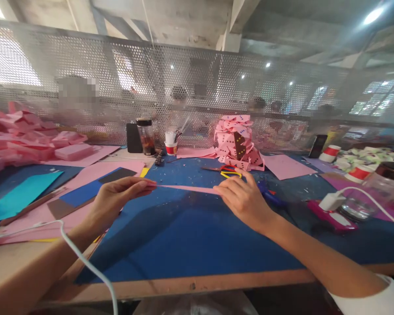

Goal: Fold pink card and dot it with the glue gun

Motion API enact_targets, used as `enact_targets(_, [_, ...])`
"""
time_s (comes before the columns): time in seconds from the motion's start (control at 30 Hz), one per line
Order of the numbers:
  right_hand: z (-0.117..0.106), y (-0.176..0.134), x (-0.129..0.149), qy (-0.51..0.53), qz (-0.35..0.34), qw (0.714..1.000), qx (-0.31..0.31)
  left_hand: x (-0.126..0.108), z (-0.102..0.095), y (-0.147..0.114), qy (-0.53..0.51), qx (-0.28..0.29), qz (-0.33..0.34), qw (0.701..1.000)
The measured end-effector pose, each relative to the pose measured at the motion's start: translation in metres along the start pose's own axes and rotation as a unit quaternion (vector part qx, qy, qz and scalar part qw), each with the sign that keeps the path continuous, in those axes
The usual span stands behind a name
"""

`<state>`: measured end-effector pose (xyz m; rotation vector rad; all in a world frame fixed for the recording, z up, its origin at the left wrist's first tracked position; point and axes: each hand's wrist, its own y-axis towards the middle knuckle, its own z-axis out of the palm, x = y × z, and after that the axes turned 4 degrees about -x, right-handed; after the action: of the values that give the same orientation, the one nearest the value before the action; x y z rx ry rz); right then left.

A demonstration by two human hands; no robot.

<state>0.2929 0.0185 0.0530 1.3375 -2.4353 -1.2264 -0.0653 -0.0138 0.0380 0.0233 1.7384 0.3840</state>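
A narrow pink strip [187, 188], seen nearly edge-on, stretches level above the blue work surface [190, 236]. Its left end is pinched by my left hand [123, 194], its right end by my right hand [241, 197]. Just beyond my right hand lie scissors [230, 172] with red and yellow handles. A dark blue tool [271, 194], blurred, rests to the right of that hand. Behind the scissors rises a stack of folded pink pieces [234, 142] printed with dots. Coloured sheets, among them a blue one [82, 190], lie under and beside my left hand.
Pink folded pieces [29, 135] are heaped at far left. A jar [146, 136], a paper cup [171, 144] and a perforated metal screen [190, 78] stand at the back. A white cable [85, 258] crosses my left forearm. A pink power strip [333, 216] lies at right.
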Motion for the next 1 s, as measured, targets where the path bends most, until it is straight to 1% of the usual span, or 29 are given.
enact_targets(0.13, [-0.008, -0.022, 0.016, 0.019, -0.007, 0.998, 0.061, 0.007, -0.005, -0.008, 0.065, 0.035, -0.013, 0.997])
enact_targets(0.3, [-0.005, -0.046, 0.025, 0.072, -0.006, 0.992, 0.105, 0.021, -0.011, -0.014, 0.166, 0.091, 0.026, 0.982])
enact_targets(0.37, [-0.002, -0.052, 0.026, 0.096, 0.0, 0.99, 0.106, 0.03, -0.016, -0.015, 0.195, 0.117, 0.043, 0.973])
enact_targets(0.47, [0.002, -0.056, 0.025, 0.124, 0.018, 0.987, 0.103, 0.041, -0.023, -0.016, 0.239, 0.132, 0.099, 0.957])
enact_targets(0.53, [0.003, -0.057, 0.025, 0.136, 0.026, 0.985, 0.104, 0.044, -0.026, -0.017, 0.264, 0.142, 0.136, 0.944])
enact_targets(0.63, [0.002, -0.057, 0.025, 0.145, 0.034, 0.983, 0.102, 0.045, -0.027, -0.017, 0.294, 0.152, 0.175, 0.927])
enact_targets(0.73, [0.002, -0.059, 0.026, 0.151, 0.04, 0.982, 0.104, 0.047, -0.028, -0.017, 0.317, 0.164, 0.192, 0.914])
enact_targets(0.9, [0.002, -0.058, 0.028, 0.154, 0.051, 0.982, 0.1, 0.049, -0.03, -0.019, 0.342, 0.184, 0.199, 0.9])
enact_targets(1.0, [0.001, -0.057, 0.029, 0.157, 0.058, 0.981, 0.099, 0.048, -0.027, -0.02, 0.336, 0.187, 0.231, 0.894])
